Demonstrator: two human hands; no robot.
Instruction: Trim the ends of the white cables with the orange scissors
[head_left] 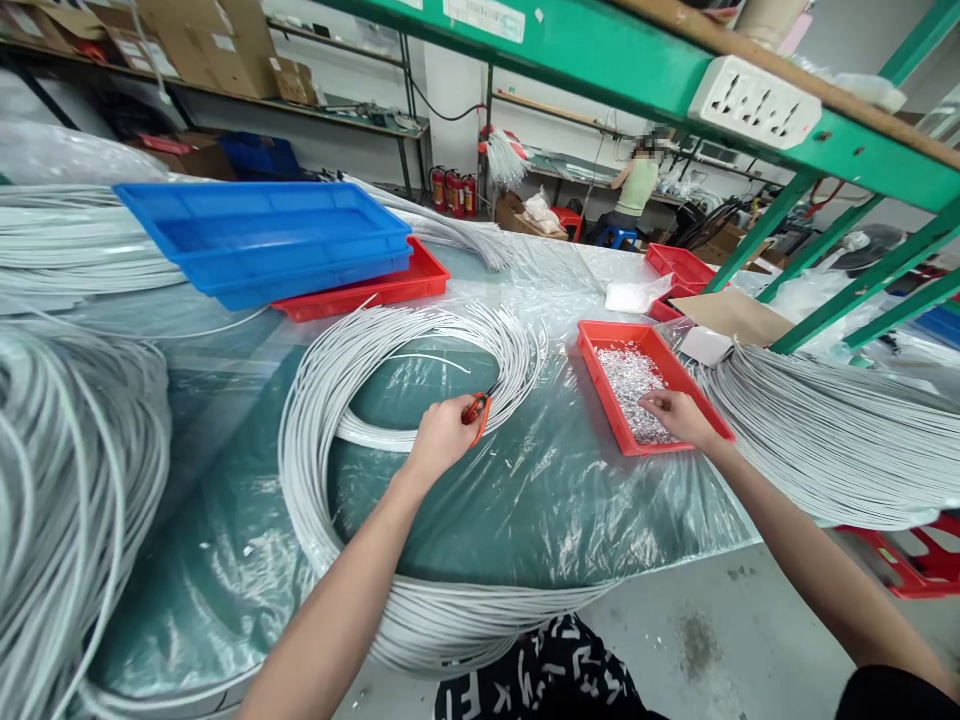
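Note:
My left hand [444, 436] is closed around a small tool with orange handles [481, 414], over the inner edge of a coiled bundle of white cables [307, 430]. Over at the right, my right hand [677, 416] reaches into a red tray [611, 415] of small shiny pieces [628, 380]. Its fingers are pinched together at the pieces; what they hold, if anything, is too small to make out.
Blue trays [277, 235] rest on another red tray [390, 291] behind the coil. More cables lie at the left [75, 480] and right [832, 430]. A green frame [600, 60] with a socket strip [754, 103] crosses above. A person [636, 190] sits far back.

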